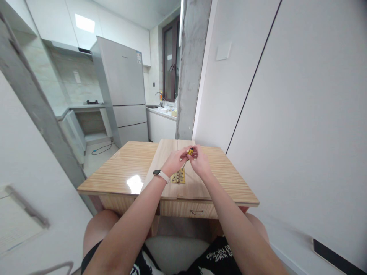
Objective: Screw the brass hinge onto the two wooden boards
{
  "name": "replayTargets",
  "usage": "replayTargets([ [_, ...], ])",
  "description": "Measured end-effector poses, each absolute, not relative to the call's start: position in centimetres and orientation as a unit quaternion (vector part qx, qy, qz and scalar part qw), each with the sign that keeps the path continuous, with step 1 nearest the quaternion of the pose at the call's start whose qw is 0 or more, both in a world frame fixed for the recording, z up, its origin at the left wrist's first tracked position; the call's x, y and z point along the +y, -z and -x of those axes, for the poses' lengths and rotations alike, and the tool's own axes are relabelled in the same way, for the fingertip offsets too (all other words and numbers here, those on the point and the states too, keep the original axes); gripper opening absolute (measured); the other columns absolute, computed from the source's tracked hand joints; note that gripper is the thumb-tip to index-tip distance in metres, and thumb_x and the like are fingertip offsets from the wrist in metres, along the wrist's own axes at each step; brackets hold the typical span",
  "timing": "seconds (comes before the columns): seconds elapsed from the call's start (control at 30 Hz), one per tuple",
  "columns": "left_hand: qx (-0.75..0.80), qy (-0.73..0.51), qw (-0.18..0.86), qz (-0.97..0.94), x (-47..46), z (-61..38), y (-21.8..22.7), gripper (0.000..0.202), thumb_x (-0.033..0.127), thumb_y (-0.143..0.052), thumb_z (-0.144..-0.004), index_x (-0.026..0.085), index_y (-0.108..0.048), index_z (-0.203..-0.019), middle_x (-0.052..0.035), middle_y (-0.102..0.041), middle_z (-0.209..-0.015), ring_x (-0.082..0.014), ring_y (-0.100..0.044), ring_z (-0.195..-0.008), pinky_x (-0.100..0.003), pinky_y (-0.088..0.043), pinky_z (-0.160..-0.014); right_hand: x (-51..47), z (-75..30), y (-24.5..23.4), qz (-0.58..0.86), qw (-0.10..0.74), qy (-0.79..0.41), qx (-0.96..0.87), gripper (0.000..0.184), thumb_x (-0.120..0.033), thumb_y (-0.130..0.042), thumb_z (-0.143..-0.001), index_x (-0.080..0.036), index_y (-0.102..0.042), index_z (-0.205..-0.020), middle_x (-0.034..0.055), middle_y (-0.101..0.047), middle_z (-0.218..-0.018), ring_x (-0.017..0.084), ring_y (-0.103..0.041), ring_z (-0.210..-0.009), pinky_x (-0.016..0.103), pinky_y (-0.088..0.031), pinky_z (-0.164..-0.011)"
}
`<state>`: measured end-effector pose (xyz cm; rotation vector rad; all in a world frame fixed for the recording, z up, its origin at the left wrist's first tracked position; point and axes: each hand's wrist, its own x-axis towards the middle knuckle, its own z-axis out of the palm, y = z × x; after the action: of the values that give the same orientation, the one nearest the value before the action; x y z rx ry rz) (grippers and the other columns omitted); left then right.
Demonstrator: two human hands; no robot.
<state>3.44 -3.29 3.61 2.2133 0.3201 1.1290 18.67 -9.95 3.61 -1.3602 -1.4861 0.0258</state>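
Observation:
Over two pale wooden boards, the left board (155,172) and the right board (197,185), both my hands meet around a screwdriver (190,152) with a yellow and black handle. My right hand (200,162) grips the handle from the right, its fingers curled. From the left, my left hand (173,161) closes its fingertips on the same handle. The tilted shaft runs down to the upper right part of a brass-coloured hinge (178,176). This hinge lies open across the seam between the boards, with screws in its leaves. Whether the tip sits in a screw is too small to tell.
The boards lie on a glossy wood-grain table (120,164) with a drawer (183,210) at its front. A white wall panel (286,114) stands close on the right. Beyond the table are a grey pillar (192,68) and a fridge (123,72).

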Motion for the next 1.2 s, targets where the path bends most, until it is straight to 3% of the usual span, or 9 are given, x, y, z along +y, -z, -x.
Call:
replayTargets([
  [0.2,0.126,-0.423,0.286,-0.85,-3.2,-3.2,-3.7,0.062,0.013,-0.055,-0.094,0.026,-0.047,-0.154,-0.008,-0.069,-0.135,-0.0203,-0.073,-0.109,-0.037,-0.058,-0.102,-9.6,-18.2,-3.7,0.59,0.516,-0.011,-0.621,0.034,-0.022,-0.065,-0.085,-0.028,-0.054,-0.117,0.0012,-0.072,-0.1,0.019,-0.072,-0.084,0.037,-0.059,-0.082],
  [0.3,0.125,-0.432,0.274,-0.85,-3.1,-3.2,-3.7,0.062,0.013,-0.054,-0.095,0.026,-0.046,-0.155,-0.0079,-0.065,-0.141,-0.0204,-0.071,-0.113,-0.038,-0.057,-0.105,-9.5,-18.3,-4.2,0.57,0.516,-0.039,-0.638,0.023,-0.026,-0.062,-0.09,-0.028,-0.058,-0.113,0.0013,-0.074,-0.101,0.018,-0.073,-0.085,0.035,-0.058,-0.081],
  [0.37,0.129,-0.439,0.283,-0.843,-3.0,-3.3,-3.8,0.057,0.013,-0.053,-0.095,0.025,-0.05,-0.151,-0.0085,-0.065,-0.142,-0.0208,-0.07,-0.114,-0.038,-0.057,-0.105,-9.3,-18.9,-4.2,0.55,0.524,-0.057,-0.648,0.016,-0.033,-0.057,-0.096,-0.027,-0.061,-0.111,0.0025,-0.074,-0.106,0.018,-0.073,-0.088,0.034,-0.058,-0.082],
  [0.47,0.133,-0.439,0.302,-0.836,-2.7,-3.6,-4.0,0.051,0.011,-0.053,-0.094,0.023,-0.057,-0.144,-0.01,-0.066,-0.139,-0.021,-0.07,-0.115,-0.038,-0.058,-0.103,-8.6,-20.5,-3.0,0.582,0.536,-0.048,-0.61,0.026,-0.042,-0.044,-0.104,-0.025,-0.062,-0.11,0.0039,-0.074,-0.104,0.018,-0.073,-0.089,0.035,-0.056,-0.084],
  [0.53,0.137,-0.437,0.314,-0.832,-2.4,-4.0,-4.1,0.048,0.01,-0.054,-0.093,0.022,-0.058,-0.14,-0.011,-0.067,-0.136,-0.0212,-0.068,-0.118,-0.038,-0.058,-0.103,-8.1,-21.5,-1.1,0.638,0.485,-0.025,-0.598,0.027,-0.04,-0.042,-0.105,-0.024,-0.063,-0.109,0.0043,-0.074,-0.099,0.02,-0.072,-0.09,0.037,-0.055,-0.087],
  [0.6,0.14,-0.432,0.335,-0.826,-2.0,-4.3,-4.0,0.044,0.011,-0.054,-0.094,0.021,-0.059,-0.136,-0.0115,-0.068,-0.132,-0.0212,-0.068,-0.12,-0.038,-0.057,-0.104,-7.6,-22.3,1.4,0.669,0.405,0.004,-0.623,0.02,-0.034,-0.051,-0.101,-0.024,-0.066,-0.109,0.0074,-0.073,-0.106,0.022,-0.07,-0.1,0.039,-0.052,-0.094],
  [0.77,0.122,-0.43,0.385,-0.807,-1.2,-4.9,-3.6,0.045,0.011,-0.052,-0.096,0.022,-0.057,-0.14,-0.0091,-0.073,-0.122,-0.0178,-0.071,-0.113,-0.034,-0.057,-0.101,-7.2,-22.6,6.1,0.645,0.27,0.044,-0.713,0.015,-0.021,-0.055,-0.098,-0.02,-0.069,-0.104,0.0107,-0.069,-0.11,0.022,-0.063,-0.111,0.036,-0.047,-0.103],
  [0.97,0.168,-0.444,0.337,-0.813,-1.8,-4.8,-3.7,0.037,0.015,-0.055,-0.096,0.023,-0.07,-0.13,-0.0074,-0.076,-0.117,-0.0193,-0.073,-0.105,-0.033,-0.059,-0.097,-7.2,-22.6,7.2,0.648,0.263,0.059,-0.713,0.016,-0.02,-0.054,-0.099,-0.02,-0.069,-0.101,0.0095,-0.066,-0.108,0.02,-0.06,-0.11,0.033,-0.045,-0.103],
  [1.2,0.21,-0.479,0.293,-0.8,-2.3,-4.8,-3.7,0.036,0.02,-0.065,-0.094,0.023,-0.073,-0.128,-0.0078,-0.072,-0.114,-0.0155,-0.069,-0.088,-0.029,-0.061,-0.084,-7.4,-22.7,7.5,0.655,0.233,0.087,-0.713,0.019,-0.023,-0.049,-0.101,-0.021,-0.068,-0.102,0.0093,-0.065,-0.107,0.02,-0.058,-0.11,0.034,-0.045,-0.102],
])
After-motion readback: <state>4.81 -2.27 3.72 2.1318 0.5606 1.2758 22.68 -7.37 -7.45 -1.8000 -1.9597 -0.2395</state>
